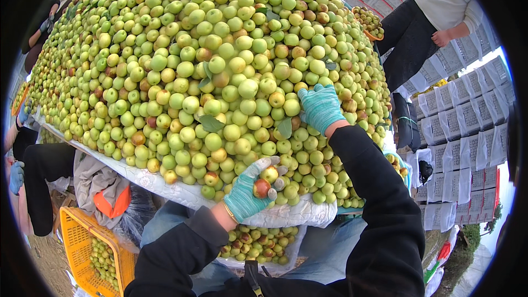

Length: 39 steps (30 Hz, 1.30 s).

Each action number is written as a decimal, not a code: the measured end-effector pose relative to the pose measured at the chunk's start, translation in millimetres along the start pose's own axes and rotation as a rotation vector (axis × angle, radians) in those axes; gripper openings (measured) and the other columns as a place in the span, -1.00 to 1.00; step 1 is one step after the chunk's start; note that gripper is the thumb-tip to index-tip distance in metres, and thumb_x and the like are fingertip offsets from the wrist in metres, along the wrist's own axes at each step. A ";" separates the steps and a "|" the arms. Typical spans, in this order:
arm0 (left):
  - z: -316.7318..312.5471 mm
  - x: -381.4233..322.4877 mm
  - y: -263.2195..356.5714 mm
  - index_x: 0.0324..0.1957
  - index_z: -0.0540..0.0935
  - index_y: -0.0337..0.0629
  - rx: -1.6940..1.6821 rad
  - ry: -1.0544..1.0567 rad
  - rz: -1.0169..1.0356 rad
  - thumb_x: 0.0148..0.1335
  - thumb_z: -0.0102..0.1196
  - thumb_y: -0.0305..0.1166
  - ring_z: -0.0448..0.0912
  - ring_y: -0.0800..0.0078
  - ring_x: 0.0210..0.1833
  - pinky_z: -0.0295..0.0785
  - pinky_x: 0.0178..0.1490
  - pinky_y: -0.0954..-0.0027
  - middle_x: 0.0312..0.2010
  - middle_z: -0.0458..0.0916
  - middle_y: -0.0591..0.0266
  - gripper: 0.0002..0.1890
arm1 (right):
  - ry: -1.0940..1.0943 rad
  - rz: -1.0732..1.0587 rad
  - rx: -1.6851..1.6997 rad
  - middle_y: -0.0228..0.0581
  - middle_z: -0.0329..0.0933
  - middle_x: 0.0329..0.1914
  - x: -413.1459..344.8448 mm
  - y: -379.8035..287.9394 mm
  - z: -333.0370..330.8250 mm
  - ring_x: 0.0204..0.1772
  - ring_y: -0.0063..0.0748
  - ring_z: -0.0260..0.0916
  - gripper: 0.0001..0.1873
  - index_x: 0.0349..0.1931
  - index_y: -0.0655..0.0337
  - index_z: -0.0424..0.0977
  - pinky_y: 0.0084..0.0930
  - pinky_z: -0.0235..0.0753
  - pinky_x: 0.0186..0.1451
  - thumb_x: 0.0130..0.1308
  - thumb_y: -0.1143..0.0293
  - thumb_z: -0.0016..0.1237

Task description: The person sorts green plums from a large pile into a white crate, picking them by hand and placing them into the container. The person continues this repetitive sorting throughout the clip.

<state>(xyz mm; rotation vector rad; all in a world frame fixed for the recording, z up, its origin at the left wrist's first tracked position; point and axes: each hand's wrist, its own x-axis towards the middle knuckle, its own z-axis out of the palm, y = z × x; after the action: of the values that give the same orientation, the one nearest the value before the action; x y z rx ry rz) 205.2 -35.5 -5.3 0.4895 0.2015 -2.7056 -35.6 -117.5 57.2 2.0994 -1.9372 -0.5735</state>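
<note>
A large heap of green jujubes (181,74), some blushed red-brown, fills the surface before me. In a knitted teal glove, my left hand (249,194) is palm up at the heap's near edge. A red-brown jujube (261,189) and a yellowish one with a red patch (269,174) lie within its curled fingers. My right hand (322,107), gloved alike, rests palm down on the heap farther to the right. Its fingertips reach among the fruit, and what lies under the palm is hidden. A loose leaf (285,128) lies just left of and below that hand.
Between my knees stands a lined container of jujubes (260,243). A yellow plastic crate (70,231) holds more at lower left. Quilted cloth (301,212) edges the heap. At right are stacked crates (449,132) and a standing person (437,16); other people sit at left.
</note>
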 end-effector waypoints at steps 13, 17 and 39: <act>-6.2 2.7 2.5 -0.18 0.51 -0.04 0.023 0.088 0.045 0.28 0.06 -0.06 0.54 0.47 -0.44 0.47 -0.50 0.52 -0.34 0.56 0.28 -0.71 | 0.655 0.159 0.574 -0.13 0.54 -0.31 83.7 58.6 -8.2 -0.12 -0.09 0.50 -0.84 -0.25 0.14 0.57 -0.24 0.52 -0.11 0.25 0.31 0.00; -2.2 3.8 5.8 -0.19 0.51 -0.05 -0.038 0.098 0.051 0.28 0.06 -0.05 0.51 0.48 -0.44 0.46 -0.50 0.53 -0.35 0.55 0.29 -0.70 | 0.237 0.318 0.095 -0.21 0.55 -0.18 151.1 20.2 -15.9 -0.01 -0.22 0.53 -0.77 -0.06 0.05 0.51 -0.25 0.57 -0.10 0.29 0.39 -0.09; -2.7 -23.0 -6.4 -0.04 0.47 -0.07 0.161 0.069 0.121 0.28 0.09 -0.13 0.55 0.44 -0.35 0.53 -0.43 0.48 -0.22 0.55 0.22 -0.68 | 0.473 0.433 1.606 -0.26 0.44 -0.05 -89.4 27.7 10.1 -0.04 -0.55 0.40 -0.54 0.13 0.20 0.34 -0.55 0.47 0.03 0.26 0.32 0.11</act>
<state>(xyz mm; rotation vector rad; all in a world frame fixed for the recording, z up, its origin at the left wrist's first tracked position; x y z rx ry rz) 223.4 -21.2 1.1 0.6217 -0.0275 -2.6004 -69.5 -30.8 71.4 1.7419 -2.5755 1.9344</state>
